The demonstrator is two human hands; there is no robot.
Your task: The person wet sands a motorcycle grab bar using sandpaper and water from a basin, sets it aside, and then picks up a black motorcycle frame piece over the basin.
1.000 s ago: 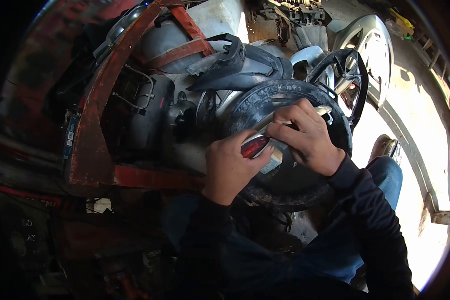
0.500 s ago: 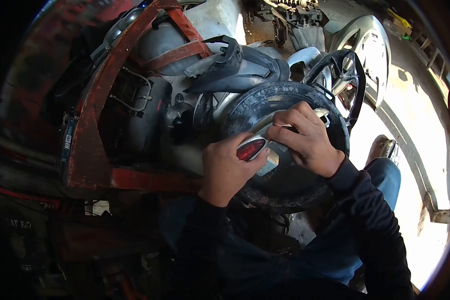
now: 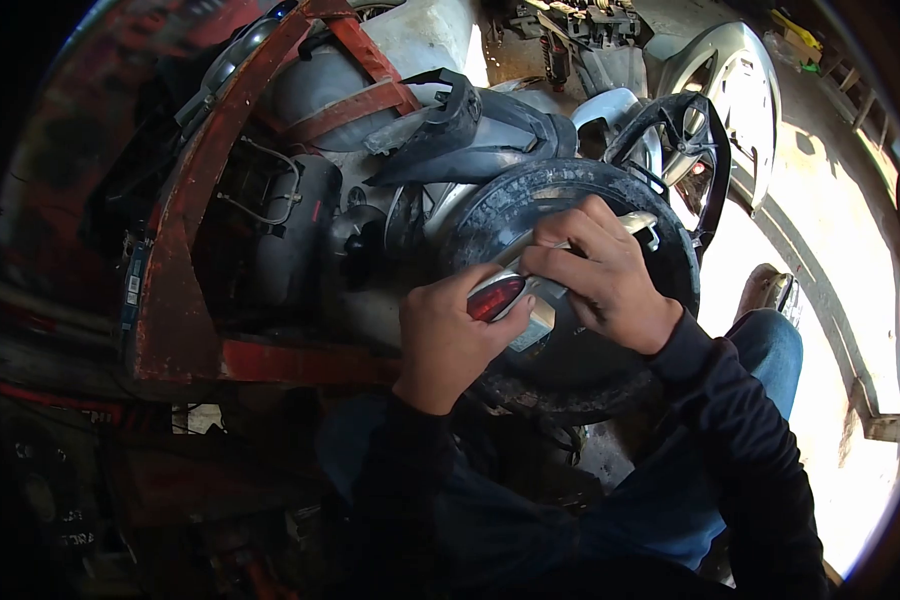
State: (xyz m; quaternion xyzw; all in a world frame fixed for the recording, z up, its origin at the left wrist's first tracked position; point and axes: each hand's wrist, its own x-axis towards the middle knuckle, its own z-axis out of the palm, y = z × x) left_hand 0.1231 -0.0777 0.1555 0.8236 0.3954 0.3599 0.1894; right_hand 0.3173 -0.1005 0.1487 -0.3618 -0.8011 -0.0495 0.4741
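My left hand is closed round one end of a pale silver curved part with a red lens. The thumb and fingers lie on either side of that lens. My right hand, fingers curled, grips the same part further along; its other end sticks out past the knuckles. Whether the right fingers also pinch something small is hidden. A small pale block shows just below the left thumb; I cannot tell if it is joined to the part. Beneath both hands lies a large round black dish-like piece with a scuffed rim.
On the left stands a worn red metal frame with a dark cylinder inside it. Dark plastic fairings lie behind the round piece. At the back right are a black bracket and a silver body panel on sunlit floor.
Both hands and the silver part have shifted slightly left. My right fingers have moved a little along the part; both grips stay closed.
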